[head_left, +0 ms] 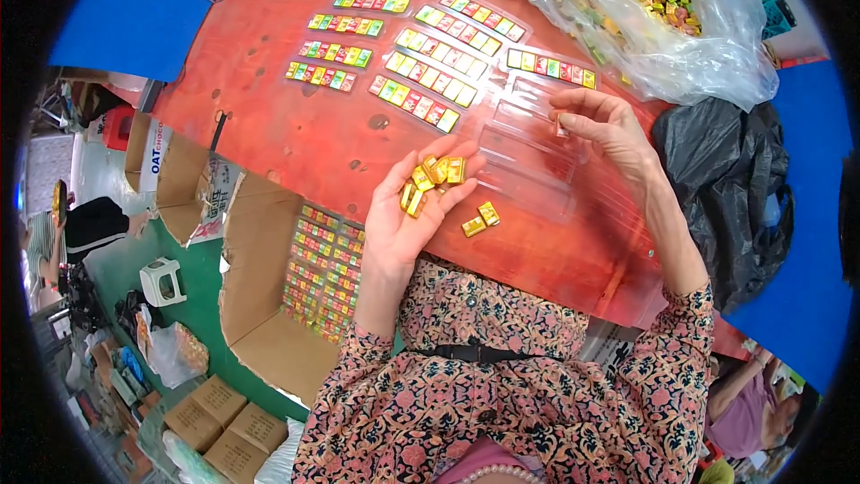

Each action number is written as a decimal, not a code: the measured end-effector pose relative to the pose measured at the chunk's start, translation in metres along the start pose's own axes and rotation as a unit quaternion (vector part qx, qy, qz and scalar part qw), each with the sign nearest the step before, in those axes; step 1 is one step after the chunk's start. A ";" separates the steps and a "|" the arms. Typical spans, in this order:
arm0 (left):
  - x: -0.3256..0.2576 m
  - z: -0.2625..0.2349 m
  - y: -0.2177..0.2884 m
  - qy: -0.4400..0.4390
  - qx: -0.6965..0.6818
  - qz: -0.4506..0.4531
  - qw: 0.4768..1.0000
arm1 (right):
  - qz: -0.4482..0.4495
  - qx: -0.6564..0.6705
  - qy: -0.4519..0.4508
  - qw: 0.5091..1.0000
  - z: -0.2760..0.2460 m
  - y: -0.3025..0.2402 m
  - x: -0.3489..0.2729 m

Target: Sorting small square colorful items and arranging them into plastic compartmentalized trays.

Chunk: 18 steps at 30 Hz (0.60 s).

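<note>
"Head view, my hands: what's hard to see?"

"In my right hand point(609, 131), a small reddish piece point(562, 128), mostly covered by thumb and fingertips. Printed face not readable. Clear tray point(526, 186) under that pinch: glare and see-through plastic, so its edges blur into the red table point(331, 139). Can't tell if my fingertips touch it."

"Cut off?"

"Big clear bag point(735, 63) of wrapped pieces, beyond my right hand, runs off the top. Cardboard box point(255, 278) left of my left wrist: its lower part is behind my sleeve point(358, 367)."

"Grips?"

"Right: narrow, thumb against fingers on that one piece. Left hand point(399, 220): palm up, fingers spread, a small heap of gold-yellow pieces point(432, 175) resting on it. They overlap; no sure count."

"Where's the rest, from the grips?"

"Tray lies between my hands, reaching under the right fingertips. Two loose yellow pieces point(479, 220) on the table, just right of my left palm, nearer my body. Filled strips point(425, 99) in rows beyond my left fingertips; one more filled strip point(551, 67) just beyond the right pinch. Black bag point(721, 197) right of my right forearm."
</note>
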<state>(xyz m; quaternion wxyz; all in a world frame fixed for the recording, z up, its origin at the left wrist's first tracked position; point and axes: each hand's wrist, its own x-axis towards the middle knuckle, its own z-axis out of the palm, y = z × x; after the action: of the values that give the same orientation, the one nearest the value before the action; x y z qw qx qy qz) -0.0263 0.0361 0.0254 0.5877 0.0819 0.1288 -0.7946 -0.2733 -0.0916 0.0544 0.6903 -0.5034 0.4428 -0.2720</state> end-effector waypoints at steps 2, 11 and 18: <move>0.001 -0.001 -0.001 0.002 0.009 0.002 1.000 | 0.035 0.064 -0.023 0.997 0.008 -0.003 -0.003; -0.017 -0.002 0.005 0.083 0.350 0.063 0.931 | -0.304 -0.370 -0.117 0.870 0.063 0.027 -0.032; -0.028 -0.004 -0.033 0.046 0.888 0.216 0.403 | -0.314 -0.542 -0.144 0.766 0.077 0.057 -0.046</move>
<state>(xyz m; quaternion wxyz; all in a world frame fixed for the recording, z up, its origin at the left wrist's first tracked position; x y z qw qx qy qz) -0.0497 0.0722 0.0330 0.3292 0.6195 -0.6445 -0.3040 -0.2301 0.0011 0.0244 0.2344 -0.9381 0.2288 -0.1126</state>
